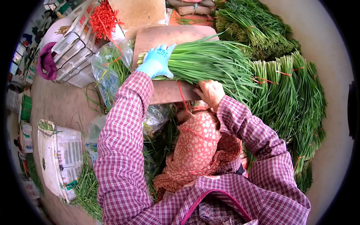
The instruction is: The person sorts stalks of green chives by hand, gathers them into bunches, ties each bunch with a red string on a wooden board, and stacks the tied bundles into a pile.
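Checked sleeves (122,131) lay nearest. Gloved left grip (157,61) clasped green bunch (210,60) near stem ends on worktop (163,93); right grip (210,93) curled at worktop's edge, hold unclear. Bunch seemed light, leaves soft, bruisable; firmer stems suited grasping.

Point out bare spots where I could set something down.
Bare board shows beyond the bunch of greens, plus bare floor between the stacked baskets and white crate. The right side is crowded with tied bundles.

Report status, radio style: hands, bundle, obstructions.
Left hand: gloved, over stem end of garlic chive bundle, which lies across board. Right hand: bare, at board's near edge. Red strip dangling there; no blockage seen.
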{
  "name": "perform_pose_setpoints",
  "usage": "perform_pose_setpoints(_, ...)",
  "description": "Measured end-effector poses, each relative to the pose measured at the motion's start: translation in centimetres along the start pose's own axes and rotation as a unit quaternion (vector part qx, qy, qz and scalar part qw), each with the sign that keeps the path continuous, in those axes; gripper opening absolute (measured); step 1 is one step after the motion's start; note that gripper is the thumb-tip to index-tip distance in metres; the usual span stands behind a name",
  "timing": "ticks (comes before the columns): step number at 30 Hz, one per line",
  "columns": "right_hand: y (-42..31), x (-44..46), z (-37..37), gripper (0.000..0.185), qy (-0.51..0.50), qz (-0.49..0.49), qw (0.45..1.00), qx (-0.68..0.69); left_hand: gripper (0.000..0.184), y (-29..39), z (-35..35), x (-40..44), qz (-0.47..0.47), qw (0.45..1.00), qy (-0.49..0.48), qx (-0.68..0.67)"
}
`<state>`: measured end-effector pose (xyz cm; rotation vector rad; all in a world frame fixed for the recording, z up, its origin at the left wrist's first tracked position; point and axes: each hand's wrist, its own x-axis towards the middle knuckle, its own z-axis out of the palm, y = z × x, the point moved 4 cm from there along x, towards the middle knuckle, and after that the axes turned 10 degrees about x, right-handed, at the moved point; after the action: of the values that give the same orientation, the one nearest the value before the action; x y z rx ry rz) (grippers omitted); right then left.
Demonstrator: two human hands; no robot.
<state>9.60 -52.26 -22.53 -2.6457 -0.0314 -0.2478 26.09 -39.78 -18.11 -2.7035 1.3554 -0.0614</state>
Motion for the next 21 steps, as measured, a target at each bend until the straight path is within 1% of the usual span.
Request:
perform_pose_setpoints(2,0.4,0.2,0.4,0.028,-0.008,0.019,1.0,-0.023,0.117,-0.1,-0.1,0.0,0.005,1.0,0.008,-0.006)
perform_pose_setpoints(3,0.4,0.5,0.6,0.031,-0.003,0.022,1.0,-0.01,0.117,-0.1,-0.1,0.0,0.005,1.0,0.007,-0.006)
perform_pose_setpoints(4,0.4,0.7,0.8,0.031,-0.004,0.022,1.0,-0.01,0.118,-0.1,0.0,0.0,0.006,1.0,0.0,-0.008)
perform_pose_setpoints(6,0.1,1.4,0.9,0.033,-0.007,0.049,0.997,0.06,0.119,-0.1,0.0,-0.1,0.008,1.0,-0.008,-0.009)
perform_pose_setpoints(8,0.2,1.8,1.1,0.034,0.0,0.066,0.996,0.058,0.122,-0.1,0.0,-0.2,0.009,1.0,0.009,-0.014)
perform_pose_setpoints(10,0.5,1.8,1.1,0.026,0.067,0.032,0.995,0.066,0.123,-0.3,0.2,-0.2,0.013,1.0,0.015,-0.018)
perform_pose_setpoints(12,0.3,1.6,0.7,0.024,0.052,0.027,0.996,0.06,0.123,-0.4,0.2,-0.1,0.018,0.999,0.022,-0.023)
perform_pose_setpoints(14,0.4,1.6,0.9,0.028,-0.001,0.045,0.999,0.024,0.123,-0.4,0.1,0.0,0.023,0.999,0.017,-0.043)
perform_pose_setpoints(15,0.5,1.5,0.9,0.028,-0.001,0.046,0.999,0.024,0.123,-0.4,0.0,0.0,0.024,0.999,0.017,-0.043)
perform_pose_setpoints(17,0.6,1.3,1.0,0.028,-0.001,0.045,0.999,-0.024,0.122,-0.4,-0.1,-0.1,0.021,0.998,0.009,-0.053)
perform_pose_setpoints(21,1.2,0.3,0.9,0.03,0.012,0.039,0.998,-0.048,0.121,-0.4,-0.5,-0.3,0.02,0.998,0.006,-0.058)
